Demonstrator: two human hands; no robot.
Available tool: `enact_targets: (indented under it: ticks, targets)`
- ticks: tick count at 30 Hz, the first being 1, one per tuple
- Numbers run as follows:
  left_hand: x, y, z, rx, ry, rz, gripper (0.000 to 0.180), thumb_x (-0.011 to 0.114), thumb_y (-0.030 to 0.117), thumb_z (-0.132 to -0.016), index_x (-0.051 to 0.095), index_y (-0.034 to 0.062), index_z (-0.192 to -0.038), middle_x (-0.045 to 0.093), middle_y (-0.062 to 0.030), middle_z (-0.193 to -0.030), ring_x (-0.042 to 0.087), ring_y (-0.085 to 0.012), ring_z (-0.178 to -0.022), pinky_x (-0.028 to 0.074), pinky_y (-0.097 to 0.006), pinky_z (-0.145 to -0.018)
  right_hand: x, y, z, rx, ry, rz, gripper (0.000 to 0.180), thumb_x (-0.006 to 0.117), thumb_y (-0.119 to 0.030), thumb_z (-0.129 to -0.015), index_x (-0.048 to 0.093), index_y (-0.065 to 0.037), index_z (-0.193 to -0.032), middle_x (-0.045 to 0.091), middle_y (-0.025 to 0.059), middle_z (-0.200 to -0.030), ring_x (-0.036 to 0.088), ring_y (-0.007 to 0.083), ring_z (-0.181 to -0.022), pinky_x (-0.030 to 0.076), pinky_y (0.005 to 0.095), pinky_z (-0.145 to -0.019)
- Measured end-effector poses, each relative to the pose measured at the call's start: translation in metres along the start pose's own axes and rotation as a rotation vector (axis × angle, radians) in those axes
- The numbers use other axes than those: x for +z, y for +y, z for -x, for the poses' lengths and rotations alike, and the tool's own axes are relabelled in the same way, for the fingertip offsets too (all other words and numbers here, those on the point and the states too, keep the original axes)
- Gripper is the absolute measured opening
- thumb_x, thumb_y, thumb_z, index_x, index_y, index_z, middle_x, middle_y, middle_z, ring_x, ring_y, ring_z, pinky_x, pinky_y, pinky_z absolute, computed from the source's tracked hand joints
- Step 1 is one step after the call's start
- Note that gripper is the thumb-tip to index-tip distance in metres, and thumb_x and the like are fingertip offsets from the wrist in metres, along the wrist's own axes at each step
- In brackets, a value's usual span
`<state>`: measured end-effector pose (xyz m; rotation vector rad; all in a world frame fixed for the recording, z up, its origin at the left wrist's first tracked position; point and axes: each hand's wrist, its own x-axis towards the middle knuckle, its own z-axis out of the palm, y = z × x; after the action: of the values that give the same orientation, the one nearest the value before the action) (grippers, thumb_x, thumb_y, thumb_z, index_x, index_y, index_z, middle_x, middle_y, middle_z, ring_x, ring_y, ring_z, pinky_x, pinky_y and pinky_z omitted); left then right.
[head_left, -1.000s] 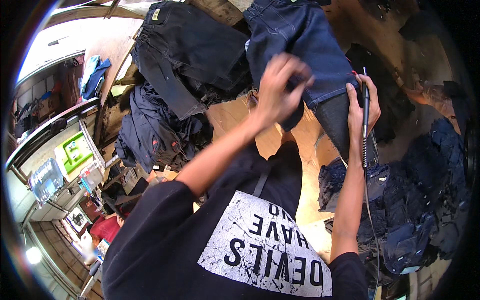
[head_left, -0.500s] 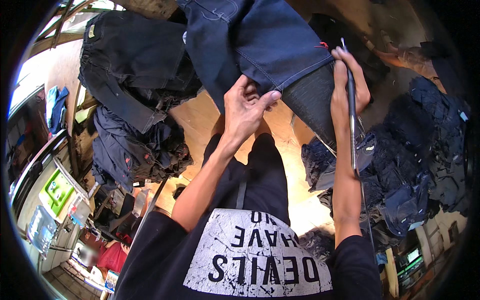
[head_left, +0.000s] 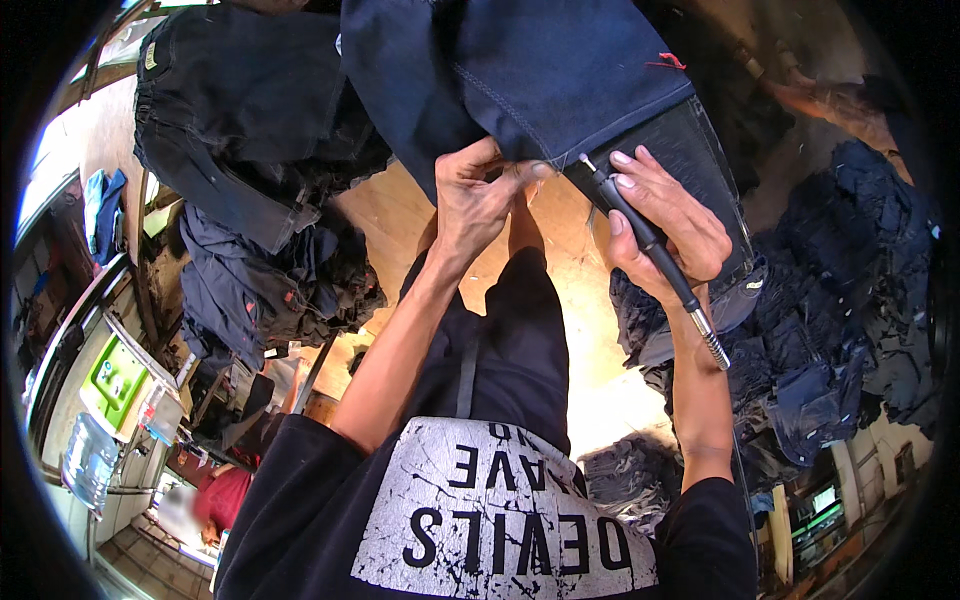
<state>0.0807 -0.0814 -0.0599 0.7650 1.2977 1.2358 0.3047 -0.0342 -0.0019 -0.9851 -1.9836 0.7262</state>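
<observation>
A dark navy denim garment (head_left: 560,70) is draped over a black board (head_left: 665,150), its stitched hem facing me. Red threads (head_left: 670,62) stick out near the hem's right end. My left hand (head_left: 468,205) pinches the hem's lower corner between thumb and fingers. In my right hand (head_left: 685,225) is a black pen-shaped rotary tool (head_left: 642,228), gripped along its barrel. Its small pale tip is close to the pinched corner; whether it touches the cloth I cannot tell. A metal spring sleeve (head_left: 708,338) ends the tool toward my forearm.
Black trousers (head_left: 240,100) lie over a pile of dark garments (head_left: 230,285) on the left. More dark cloth (head_left: 820,330) is heaped on the right. Farther left are a green tray (head_left: 115,380) and a clear plastic bottle (head_left: 88,460). A person in red (head_left: 228,495) is at the lower left.
My right hand has swung the tool's tip leftward and down to the hem corner beside my left hand. The left hand has shifted slightly left and still pinches the cloth.
</observation>
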Motion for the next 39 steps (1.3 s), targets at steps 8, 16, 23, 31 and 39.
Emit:
enact_targets:
  ticks: [8, 16, 23, 31, 39]
  targets:
    - [-0.011, -0.019, 0.005, 0.035, -0.020, -0.173, 0.014, 0.081, -0.009, -0.091, 0.077, -0.0054, -0.105, 0.081, -0.0057, -0.104, 0.071, -0.0096, -0.091, 0.057, -0.026, -0.085, 0.003, 0.001, 0.000, -0.023, -0.016, 0.014, 0.026, 0.080, -0.002, -0.079, 0.080, 0.001, -0.105, 0.081, 0.0176, -0.099, 0.081, 0.0355, -0.106, 0.063, 0.0525, -0.102]
    - [0.003, -0.026, -0.004, 0.174, 0.109, -0.188, 0.014, 0.087, -0.002, -0.087, 0.080, -0.0030, -0.098, 0.073, -0.0004, -0.085, 0.060, -0.0059, -0.075, 0.047, -0.025, -0.067, -0.001, -0.003, -0.002, 0.001, 0.022, 0.073, 0.029, 0.079, -0.003, -0.081, 0.079, 0.002, -0.109, 0.082, 0.0190, -0.101, 0.080, 0.0368, -0.108, 0.063, 0.0525, -0.102]
    - [0.007, -0.029, -0.001, 0.174, 0.155, -0.219, 0.014, 0.090, 0.002, -0.085, 0.080, -0.0006, -0.094, 0.072, -0.0017, -0.076, 0.061, -0.0068, -0.068, 0.046, -0.027, -0.061, 0.003, -0.001, 0.001, -0.026, -0.048, -0.007, 0.027, 0.080, -0.004, -0.080, 0.081, 0.001, -0.107, 0.082, 0.0180, -0.100, 0.080, 0.0354, -0.108, 0.063, 0.0528, -0.102]
    - [0.008, -0.026, -0.001, 0.165, 0.138, -0.225, 0.015, 0.091, 0.006, -0.086, 0.079, -0.0002, -0.092, 0.068, -0.0011, -0.072, 0.059, -0.0074, -0.066, 0.045, -0.028, -0.061, 0.006, -0.001, 0.001, -0.038, -0.048, -0.006, 0.028, 0.081, -0.005, -0.080, 0.082, 0.002, -0.107, 0.082, 0.0176, -0.102, 0.080, 0.0351, -0.108, 0.063, 0.0528, -0.102]
    - [0.011, -0.037, -0.004, 0.139, 0.160, -0.140, 0.016, 0.089, 0.009, -0.088, 0.076, -0.0006, -0.086, 0.066, -0.0007, -0.070, 0.059, -0.0087, -0.064, 0.043, -0.028, -0.059, 0.002, 0.000, 0.003, -0.024, -0.062, 0.021, 0.031, 0.081, -0.004, -0.080, 0.081, 0.002, -0.110, 0.081, 0.0189, -0.106, 0.080, 0.0360, -0.109, 0.063, 0.0533, -0.102]
